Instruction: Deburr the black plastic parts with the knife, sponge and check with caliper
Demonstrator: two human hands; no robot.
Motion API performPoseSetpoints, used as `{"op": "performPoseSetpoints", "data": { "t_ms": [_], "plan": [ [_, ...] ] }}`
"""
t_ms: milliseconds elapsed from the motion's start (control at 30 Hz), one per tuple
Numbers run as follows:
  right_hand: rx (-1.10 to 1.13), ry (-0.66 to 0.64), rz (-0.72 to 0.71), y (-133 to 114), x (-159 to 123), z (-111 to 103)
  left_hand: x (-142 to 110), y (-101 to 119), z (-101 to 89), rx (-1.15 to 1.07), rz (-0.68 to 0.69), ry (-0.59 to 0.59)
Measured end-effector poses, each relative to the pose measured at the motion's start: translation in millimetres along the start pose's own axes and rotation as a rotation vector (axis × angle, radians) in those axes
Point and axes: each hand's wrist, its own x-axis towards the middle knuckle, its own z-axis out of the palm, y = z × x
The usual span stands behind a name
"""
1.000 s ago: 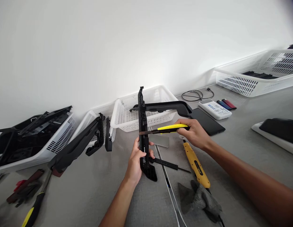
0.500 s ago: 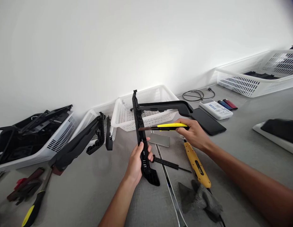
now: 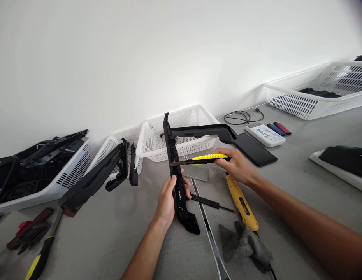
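Note:
My left hand [image 3: 167, 205] is closed around the lower part of a long black plastic trim piece [image 3: 172, 149], which stands nearly upright over the table. My right hand [image 3: 238, 166] grips a yellow and black utility knife [image 3: 209, 158], pointing left. Its thin brownish blade lies across the trim piece a little above my left thumb; whether it cuts in, I cannot tell. Just behind, another black trim piece [image 3: 204, 131] rests across a white basket [image 3: 148, 149]. Below my right hand lies a yellow corded tool [image 3: 242, 204].
A grey block [image 3: 196, 173] and a thin black tool [image 3: 208, 201] lie near my left hand. To the right are a phone [image 3: 257, 149], a white device [image 3: 265, 134] and a grey cloth [image 3: 245, 245]. Black parts fill a left basket [image 3: 57, 181]; a yellow-black handled tool [image 3: 42, 252] lies below.
The knife has slid slightly down along the trim piece, toward my left hand. The trim piece's lower end has shifted a little to the right. Both hands keep their grip.

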Motion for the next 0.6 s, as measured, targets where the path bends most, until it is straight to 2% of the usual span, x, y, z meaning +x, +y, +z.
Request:
{"op": "performPoseSetpoints", "data": {
  "t_ms": [167,300,367,533,600],
  "plan": [
    [0.003,0.056,-0.019,0.1,0.2,0.4,1.6,-1.5,0.7,-0.012,0.003,0.02],
    [0.034,-0.063,-0.025,4.1,-0.7,0.8,0.8,-2.4,2.9,-0.026,0.007,0.016],
    [0.03,-0.077,-0.009,5.7,-1.2,1.6,-0.3,-0.6,3.9,-0.019,0.018,0.022],
    [0.01,0.022,-0.023,5.7,-1.3,2.3,-2.2,3.8,4.3,0.009,0.026,0.033],
    [0.019,0.001,-0.033,5.5,-1.1,2.8,-2.0,3.5,4.4,-0.004,0.025,0.024]
  ]
}}
